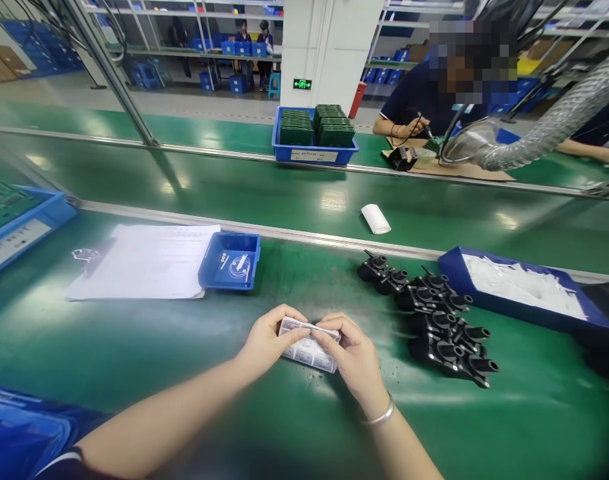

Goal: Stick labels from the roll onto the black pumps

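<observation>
A curled sheet of printed labels (pixel 311 352), whitish-silver with rows of small print, is held low over the green bench top. My left hand (pixel 274 337) pinches its upper left edge between thumb and fingers. On the upper right edge, my right hand (pixel 351 353) grips the same sheet, and its wrist wears a silver bangle. Both thumbs almost meet at the sheet's top middle. Small dark specks lie on the bench just below the sheet. To the right of my right hand stand several black plastic moulded parts (pixel 441 350) with short tube ends.
A small blue bin (pixel 230 283) holding few small parts touches papers (pixel 149 263) on the left. A blue box of white strips (pixel 524 283) is at right. Beyond the rail lie a curled white paper (pixel 375 219) and a circuit-board bin (pixel 314 155). A co-worker (pixel 414 93) sits opposite, near a duct (pixel 559 120).
</observation>
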### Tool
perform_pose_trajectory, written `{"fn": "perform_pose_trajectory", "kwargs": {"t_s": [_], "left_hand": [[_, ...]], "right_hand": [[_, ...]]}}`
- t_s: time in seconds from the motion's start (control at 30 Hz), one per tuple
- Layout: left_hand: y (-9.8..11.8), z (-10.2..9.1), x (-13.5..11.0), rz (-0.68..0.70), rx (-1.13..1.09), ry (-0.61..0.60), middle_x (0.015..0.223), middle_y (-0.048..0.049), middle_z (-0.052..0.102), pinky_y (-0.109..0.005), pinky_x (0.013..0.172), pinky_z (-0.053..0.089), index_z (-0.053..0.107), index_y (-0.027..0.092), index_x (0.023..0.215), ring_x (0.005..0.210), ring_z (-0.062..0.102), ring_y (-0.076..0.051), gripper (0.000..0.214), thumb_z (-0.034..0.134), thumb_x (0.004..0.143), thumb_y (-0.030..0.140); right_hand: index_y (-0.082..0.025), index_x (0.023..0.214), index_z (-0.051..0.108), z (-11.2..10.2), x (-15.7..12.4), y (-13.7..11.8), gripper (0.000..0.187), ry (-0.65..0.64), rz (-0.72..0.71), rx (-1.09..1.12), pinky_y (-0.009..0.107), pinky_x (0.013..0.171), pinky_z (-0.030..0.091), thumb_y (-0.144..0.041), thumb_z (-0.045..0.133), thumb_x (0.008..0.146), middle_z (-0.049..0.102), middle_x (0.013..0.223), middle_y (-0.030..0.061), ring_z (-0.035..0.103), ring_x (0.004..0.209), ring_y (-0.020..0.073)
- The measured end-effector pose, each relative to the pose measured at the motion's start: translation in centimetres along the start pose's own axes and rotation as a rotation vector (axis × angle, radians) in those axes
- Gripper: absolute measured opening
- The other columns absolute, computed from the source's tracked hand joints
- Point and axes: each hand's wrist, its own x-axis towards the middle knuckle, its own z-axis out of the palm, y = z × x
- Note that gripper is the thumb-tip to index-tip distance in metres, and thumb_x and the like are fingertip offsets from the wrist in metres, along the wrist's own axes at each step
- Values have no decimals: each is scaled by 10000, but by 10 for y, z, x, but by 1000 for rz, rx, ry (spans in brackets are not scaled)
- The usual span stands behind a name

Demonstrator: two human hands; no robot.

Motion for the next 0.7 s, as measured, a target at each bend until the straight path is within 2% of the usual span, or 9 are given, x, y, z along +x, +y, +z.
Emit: {"fn": "perform_pose_trajectory", "kwargs": {"t_s": [0.17, 0.3, 0.5, 0.7], "left_hand": [[1, 2, 1, 144, 42, 34, 1000, -62, 618, -355, 925, 452, 676, 183, 853, 995, 599, -208, 122, 729, 781, 266], [2, 1, 2, 162, 4, 25, 1119, -86, 577, -389, 986, 433, 683, 184, 837, 1073, 592, -226, 105, 732, 778, 256], [0, -1, 3, 105, -30, 26, 957, -65, 654, -369, 927, 457, 693, 183, 717, 1009, 631, -229, 80, 747, 758, 227], [0, -1, 3, 101, -30, 58, 857, -51, 672, -357, 873, 475, 690, 183, 672, 946, 659, -230, 119, 740, 763, 241]], "right_hand": [[-238, 771, 670, 3, -2, -2, 115, 49, -13, 20, 342, 784, 435, -302, 665, 866, 611, 856, 39, 577, 845, 206], [-230, 753, 671, 3, -2, 1, 128, 45, 39, 81, 328, 782, 429, -300, 673, 860, 602, 845, 31, 569, 842, 197], [-229, 808, 676, 3, -3, 3, 62, -27, 78, 175, 328, 846, 419, -275, 713, 827, 614, 933, 33, 572, 923, 200], [-225, 780, 692, 3, -3, 3, 75, -40, 114, 182, 309, 792, 420, -282, 723, 818, 610, 869, 26, 569, 856, 185]]}}
